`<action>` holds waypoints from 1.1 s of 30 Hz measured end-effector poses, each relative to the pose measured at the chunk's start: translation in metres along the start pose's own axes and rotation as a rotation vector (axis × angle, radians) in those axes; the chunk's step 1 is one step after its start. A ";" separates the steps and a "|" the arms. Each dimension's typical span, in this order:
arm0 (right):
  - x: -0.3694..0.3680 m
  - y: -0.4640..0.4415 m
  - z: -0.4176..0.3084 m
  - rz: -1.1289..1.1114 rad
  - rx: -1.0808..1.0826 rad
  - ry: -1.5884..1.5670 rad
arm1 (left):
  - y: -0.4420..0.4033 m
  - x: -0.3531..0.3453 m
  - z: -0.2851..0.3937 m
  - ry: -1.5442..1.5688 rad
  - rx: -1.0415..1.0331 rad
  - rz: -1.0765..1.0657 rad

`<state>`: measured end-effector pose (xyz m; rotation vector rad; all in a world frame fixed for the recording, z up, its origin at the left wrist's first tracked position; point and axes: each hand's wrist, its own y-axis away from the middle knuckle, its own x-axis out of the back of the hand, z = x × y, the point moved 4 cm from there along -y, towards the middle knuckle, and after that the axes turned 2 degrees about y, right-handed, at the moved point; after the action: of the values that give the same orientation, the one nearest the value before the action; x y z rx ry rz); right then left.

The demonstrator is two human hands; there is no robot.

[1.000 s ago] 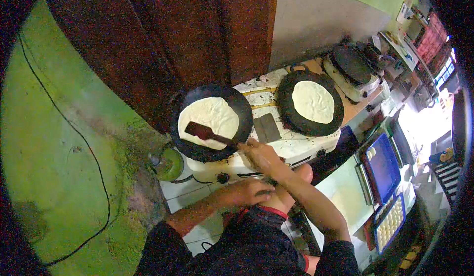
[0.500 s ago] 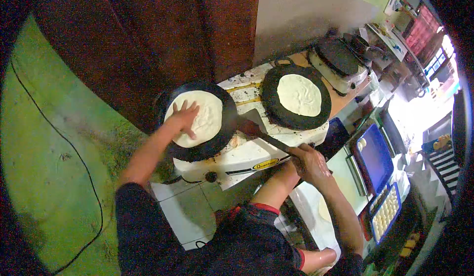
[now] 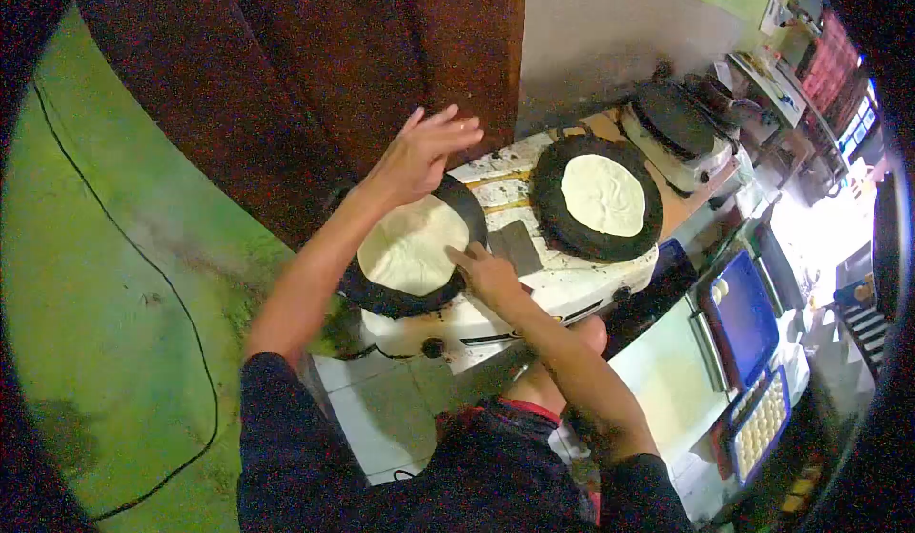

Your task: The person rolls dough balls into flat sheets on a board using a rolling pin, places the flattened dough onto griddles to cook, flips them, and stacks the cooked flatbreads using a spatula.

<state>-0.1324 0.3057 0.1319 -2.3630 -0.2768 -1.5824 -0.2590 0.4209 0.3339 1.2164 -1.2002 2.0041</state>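
A round pale flatbread [image 3: 405,252] lies on the black left pan [image 3: 467,211] of a white stove. My left hand [image 3: 429,155] is raised over the pan's far edge, fingers stretched out and holding nothing. Low at the flatbread's right edge, my right hand [image 3: 488,274] has its fingertips touching or very close to the dough, with the visible fingers apart. Just right of that hand, a flat scraper [image 3: 516,247] rests on the stove top, its handle mostly hidden by my right arm. A second flatbread [image 3: 602,196] lies on the right pan [image 3: 648,214].
Another dark round griddle [image 3: 672,119] stands at the back right. To my right are a pale board [image 3: 662,366], a blue tray [image 3: 748,319] and a tray of several dough balls [image 3: 761,428]. A brown wooden panel [image 3: 315,76] rises behind the stove.
My left hand has lifted off the flatbread and moved up. My right hand has let go of the scraper, now on the stove, and moved left to the flatbread's edge. The view shifted slightly.
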 end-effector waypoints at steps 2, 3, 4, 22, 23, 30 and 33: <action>0.022 -0.013 -0.021 0.006 0.022 -0.057 | -0.019 0.024 0.016 0.028 -0.037 0.214; 0.035 -0.007 -0.025 0.021 0.017 -0.073 | -0.026 0.027 0.024 0.052 -0.054 0.291; 0.050 0.010 -0.024 0.063 -0.017 -0.146 | -0.037 0.026 0.032 0.089 -0.079 0.369; 0.169 0.790 -0.203 0.863 -1.824 0.349 | 0.063 -0.373 0.707 1.581 0.112 -1.432; 0.163 0.806 -0.218 0.930 -1.887 0.210 | 0.090 -0.385 0.745 1.648 0.190 -1.575; 0.129 0.872 -0.273 1.353 -1.935 -0.669 | 0.163 -0.429 0.873 1.406 0.402 -1.818; 0.085 0.913 -0.260 1.303 -1.912 -0.651 | 0.174 -0.462 0.886 1.140 0.173 -1.662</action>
<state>-0.0412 -0.6418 0.1886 -2.3164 2.9587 0.0366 0.2140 -0.4267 0.0400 0.4486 0.5330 0.9811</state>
